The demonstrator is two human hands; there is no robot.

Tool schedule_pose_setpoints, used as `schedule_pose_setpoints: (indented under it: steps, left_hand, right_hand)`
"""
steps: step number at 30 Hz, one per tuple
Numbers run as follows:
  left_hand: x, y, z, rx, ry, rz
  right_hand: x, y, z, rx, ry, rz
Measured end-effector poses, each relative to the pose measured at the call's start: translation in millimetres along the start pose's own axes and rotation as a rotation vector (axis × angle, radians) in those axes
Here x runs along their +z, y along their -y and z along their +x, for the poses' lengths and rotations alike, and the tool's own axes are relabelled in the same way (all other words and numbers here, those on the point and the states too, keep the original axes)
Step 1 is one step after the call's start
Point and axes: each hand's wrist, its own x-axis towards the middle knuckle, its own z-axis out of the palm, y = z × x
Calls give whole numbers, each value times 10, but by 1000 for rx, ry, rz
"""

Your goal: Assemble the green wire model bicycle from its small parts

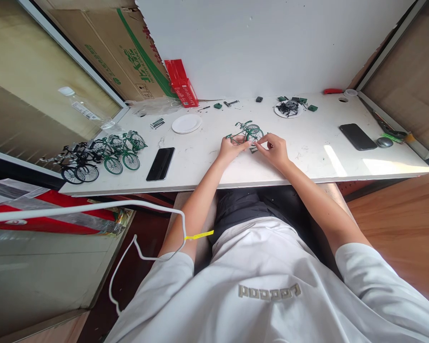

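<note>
A small green model bicycle (pixel 249 129) is held over the white table (pixel 200 157), in front of my body. My left hand (pixel 232 147) is closed around its frame at the left side. At the wheel on the right, my right hand (pixel 273 148) has thumb and forefinger pinched together; what lies between those fingertips is too small to make out. Some green parts show just below the fingers. Several finished-looking bicycles, black ones (pixel 79 164) and green ones (pixel 123 150), stand together at the table's left end.
A black phone (pixel 160 164) lies left, another phone (pixel 357 136) right. Farther back are a white plate (pixel 186 124), a red box (pixel 183 85), a dish of black parts (pixel 289 109) and a clear bottle (pixel 84 108). A white cable (pixel 128 203) crosses at lower left.
</note>
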Motion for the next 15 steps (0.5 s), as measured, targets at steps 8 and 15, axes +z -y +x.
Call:
schedule_pose_setpoints:
  steps: [8,15]
  left_hand:
    - [-8,30,7,7,2,5]
    - [5,-3,9,-23,-7,6]
  right_hand:
    - [5,-22,7,5,25,3]
    - [26,-91,4,-26,12,-16]
